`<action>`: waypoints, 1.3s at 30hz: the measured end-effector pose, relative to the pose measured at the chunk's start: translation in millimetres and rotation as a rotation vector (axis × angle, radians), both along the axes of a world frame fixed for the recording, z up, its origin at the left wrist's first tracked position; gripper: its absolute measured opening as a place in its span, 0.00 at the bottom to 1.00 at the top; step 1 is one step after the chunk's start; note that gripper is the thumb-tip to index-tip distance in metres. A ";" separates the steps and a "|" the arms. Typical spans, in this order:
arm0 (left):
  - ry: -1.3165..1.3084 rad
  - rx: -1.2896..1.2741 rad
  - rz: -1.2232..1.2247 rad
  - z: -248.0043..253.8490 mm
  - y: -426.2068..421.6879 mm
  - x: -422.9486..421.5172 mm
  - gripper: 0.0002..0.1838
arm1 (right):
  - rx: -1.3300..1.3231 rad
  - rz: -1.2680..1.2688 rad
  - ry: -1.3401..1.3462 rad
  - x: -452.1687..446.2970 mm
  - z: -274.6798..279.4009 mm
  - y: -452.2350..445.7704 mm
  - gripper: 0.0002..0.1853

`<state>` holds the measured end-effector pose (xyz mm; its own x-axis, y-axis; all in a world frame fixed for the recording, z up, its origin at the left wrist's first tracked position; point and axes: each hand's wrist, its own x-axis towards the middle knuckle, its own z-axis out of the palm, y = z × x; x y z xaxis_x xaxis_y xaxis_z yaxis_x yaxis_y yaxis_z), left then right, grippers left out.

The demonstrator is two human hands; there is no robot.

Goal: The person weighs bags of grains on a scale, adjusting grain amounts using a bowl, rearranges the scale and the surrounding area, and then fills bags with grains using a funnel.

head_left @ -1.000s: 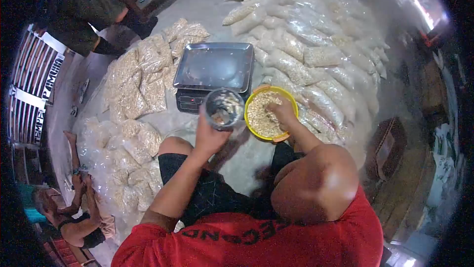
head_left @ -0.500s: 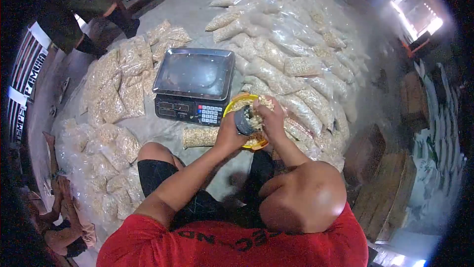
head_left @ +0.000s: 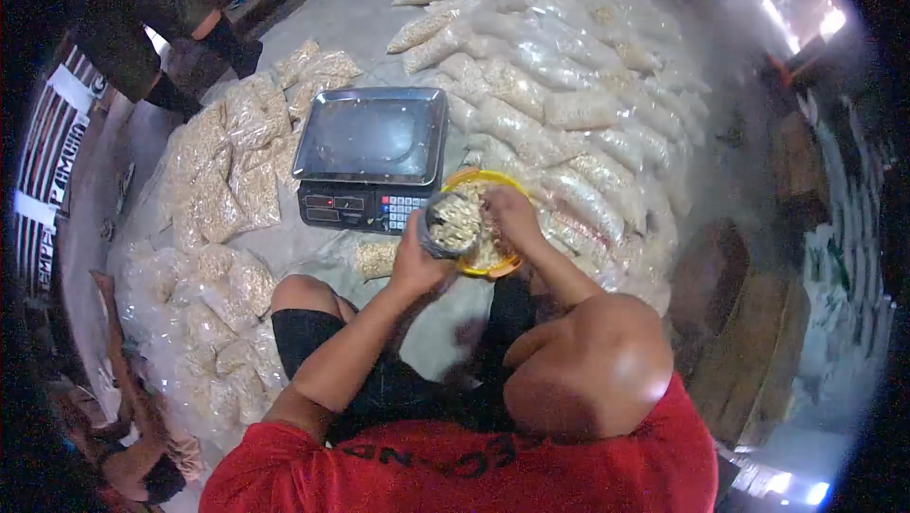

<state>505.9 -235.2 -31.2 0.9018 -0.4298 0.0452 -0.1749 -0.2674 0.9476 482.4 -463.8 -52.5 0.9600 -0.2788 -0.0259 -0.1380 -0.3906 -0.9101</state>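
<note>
My left hand (head_left: pixel 419 262) is wrapped round a dark cup (head_left: pixel 452 226) that is tilted and holds pale beans. Beside and partly under the cup is a yellow bowl (head_left: pixel 493 270) of beans with orange handles. My right hand (head_left: pixel 512 216) is inside the bowl's right side, fingers bent among the beans; what they hold is hidden. A digital scale (head_left: pixel 370 148) with a bare metal tray stands just beyond the cup, to the left. One filled bag (head_left: pixel 376 259) lies below the scale, left of my left hand.
Filled plastic bags (head_left: pixel 232 162) lie in piles on the left, and many more (head_left: pixel 569 115) cover the floor on the right. A person (head_left: pixel 142 447) sits at lower left; another person's legs (head_left: pixel 204 34) are at upper left. Wooden planks (head_left: pixel 758 361) lie at right.
The cup first moved over the bowl, where my right hand met it; now it is back toward the bowl's left side, fuller than at first, and my right hand is in the bowl.
</note>
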 end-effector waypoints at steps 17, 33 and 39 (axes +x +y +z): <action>-0.163 0.108 0.258 73.6 104.8 36.2 0.31 | -0.649 0.234 0.094 3.5 -9.2 12.6 0.12; -0.066 0.133 0.221 139.0 135.8 40.1 0.30 | -0.635 0.331 0.342 -1.8 11.1 23.4 0.28; -0.188 -0.228 0.325 175.4 122.9 30.2 0.28 | -0.525 0.272 0.052 1.2 60.8 29.0 0.16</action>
